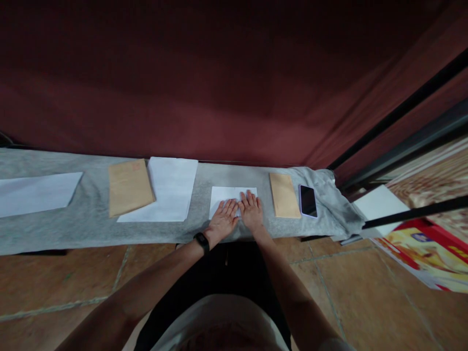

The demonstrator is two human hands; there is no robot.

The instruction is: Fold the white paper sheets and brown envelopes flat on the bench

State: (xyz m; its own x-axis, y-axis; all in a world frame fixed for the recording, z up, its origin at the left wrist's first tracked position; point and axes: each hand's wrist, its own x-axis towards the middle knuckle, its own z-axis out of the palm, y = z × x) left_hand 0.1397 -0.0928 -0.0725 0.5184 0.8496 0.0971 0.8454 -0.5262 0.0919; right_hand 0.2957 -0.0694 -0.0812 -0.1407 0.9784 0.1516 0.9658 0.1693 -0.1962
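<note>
A white sheet of paper (223,192) lies on the grey cloth in front of me, perhaps folded; its lower part is hidden under my hands. My left hand (222,220) rests flat on its lower middle, fingers stretched out. Beside it, my right hand (250,210) presses flat on the sheet's right side with the fingers extended. The two hands nearly touch at the thumbs. To the right of the sheet is a brown envelope (284,196). On the left, a second brown envelope (129,187) overlaps a stack of white paper (173,187).
A phone (307,201) lies right of the right-hand envelope. More white paper (38,192) is at the far left of the cloth-covered bench (95,229). A dark red curtain (219,112) hangs behind. Black bars and a colourful box (427,253) stand at the right.
</note>
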